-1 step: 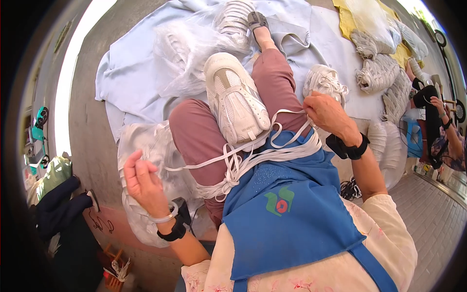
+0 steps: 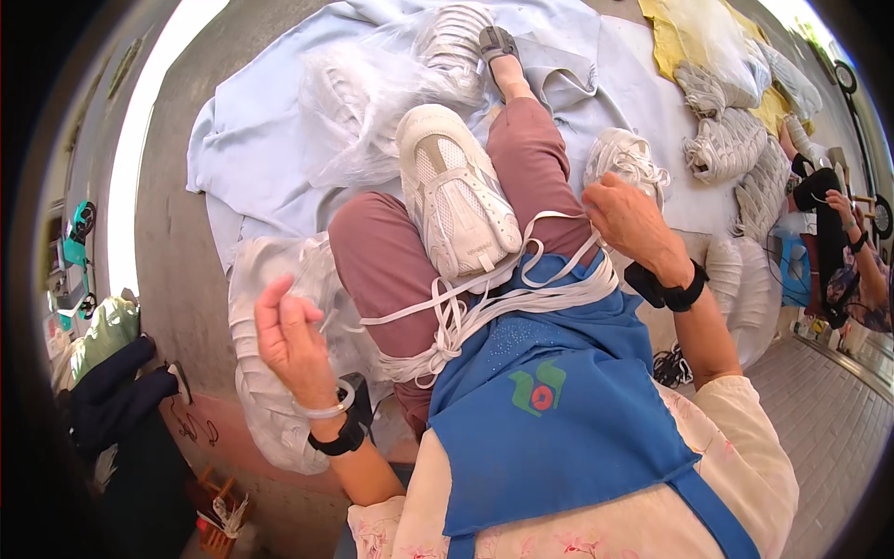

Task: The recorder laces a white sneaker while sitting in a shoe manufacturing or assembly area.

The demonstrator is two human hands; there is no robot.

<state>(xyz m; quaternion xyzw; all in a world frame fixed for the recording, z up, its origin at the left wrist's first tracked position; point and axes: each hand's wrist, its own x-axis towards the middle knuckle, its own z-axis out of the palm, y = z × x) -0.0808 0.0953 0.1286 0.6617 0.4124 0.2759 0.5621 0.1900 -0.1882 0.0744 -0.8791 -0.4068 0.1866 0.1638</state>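
Observation:
A white sneaker [image 2: 458, 200] with mesh panels lies between my thighs, heel end toward me. My right hand [image 2: 636, 224] is closed, its fingertips pinching a white shoelace [image 2: 549, 216] beyond the sneaker's right side. Raised left of my knee, my left hand [image 2: 293, 340] has its fingers loosely bent and apart, with no object visible in them. A loose lace end [image 2: 396, 318] lies across the thigh, pointing toward that hand. A knotted bundle of white laces [image 2: 531, 301] spans my lap over a blue apron [image 2: 540, 447].
Beyond my right hand stands another white laced shoe [image 2: 619, 154]. Clear plastic bags [image 2: 349, 107] lie on a pale blue cloth [image 2: 242, 121]. Stacked shoe parts [image 2: 722, 144] sit at the right, near another person's arm [image 2: 866, 261]. A basket [image 2: 219, 536] stands lower left.
My left hand has shifted right, closer to my thigh, and slightly down. The loose lace end reaches less far left. My right hand keeps its pinch on the shoelace.

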